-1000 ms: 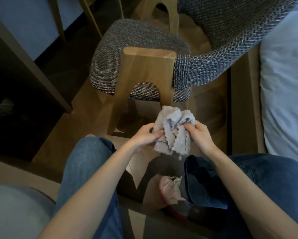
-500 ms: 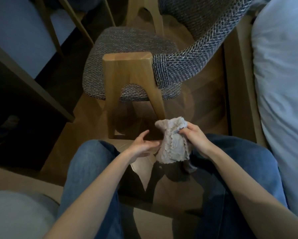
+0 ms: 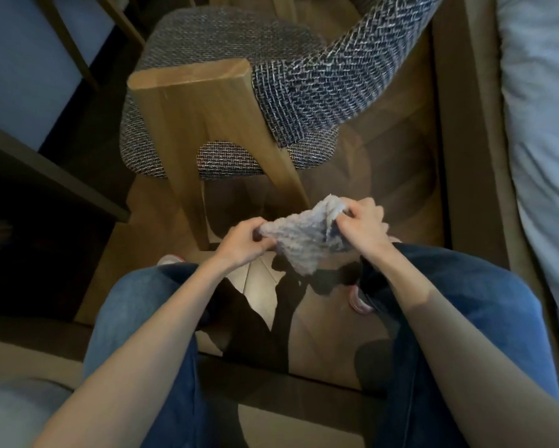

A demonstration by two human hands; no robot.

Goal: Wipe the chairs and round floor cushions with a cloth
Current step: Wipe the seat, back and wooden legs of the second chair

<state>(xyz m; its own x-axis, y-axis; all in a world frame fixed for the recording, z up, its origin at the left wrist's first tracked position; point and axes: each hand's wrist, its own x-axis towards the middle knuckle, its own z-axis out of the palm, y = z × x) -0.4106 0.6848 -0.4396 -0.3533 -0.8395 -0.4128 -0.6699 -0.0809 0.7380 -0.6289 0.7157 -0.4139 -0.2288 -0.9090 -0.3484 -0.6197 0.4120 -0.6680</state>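
Observation:
A pale grey fluffy cloth (image 3: 301,236) is stretched between both hands, above my knees. My left hand (image 3: 242,242) pinches its left corner, and my right hand (image 3: 360,226) grips its right end with curled fingers. Just beyond the cloth stands a chair (image 3: 226,43) with a grey woven seat, a curved woven backrest (image 3: 330,79) and a wide wooden leg panel (image 3: 203,124). Neither hand touches the chair. No round floor cushion is clearly in view.
A bed with a pale sheet (image 3: 543,140) and a wooden side frame (image 3: 472,156) runs along the right. A dark table edge (image 3: 45,176) sits at the left, with other wooden chair legs (image 3: 77,46) behind. My jeans-clad legs fill the foreground over the wooden floor (image 3: 385,195).
My left hand, open beside the cloth half a second ago, now pinches its corner. The bunched cloth has been pulled out wider between both hands. The view has shifted closer to the chair.

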